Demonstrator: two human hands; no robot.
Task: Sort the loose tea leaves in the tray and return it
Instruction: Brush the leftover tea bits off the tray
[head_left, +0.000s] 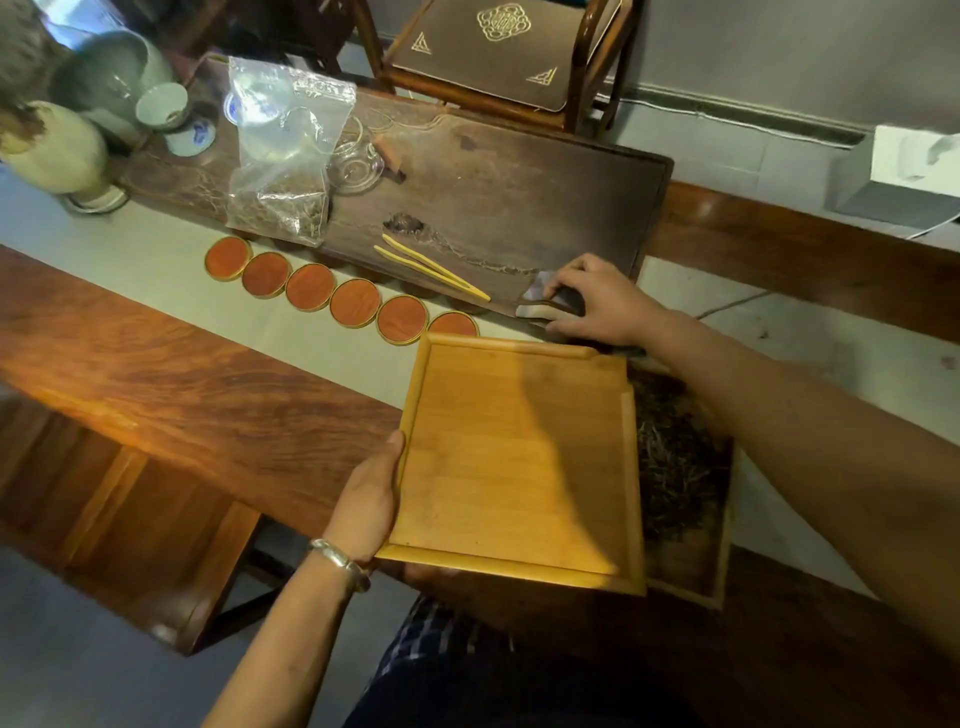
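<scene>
My left hand (366, 506) grips the left edge of a light wooden tray (519, 457), whose bare floor faces me. Beneath it, to the right, a second wooden tray (691, 566) holds a heap of dark loose tea leaves (675, 457), partly hidden by the upper tray and my right forearm. My right hand (597, 301) reaches to the edge of the dark tea board (519, 176) and closes on a small dark tool with a grey end (540, 306). Yellow bamboo tongs (431, 267) lie on the board just left of that hand.
A plastic bag with tea (283, 156) and glass cups (358, 156) stand on the board. Several round orange coasters (332, 296) line the grey runner. Ceramic jars and cups (104, 104) sit at far left. A chair (493, 57) stands behind; a white box (904, 166) at right.
</scene>
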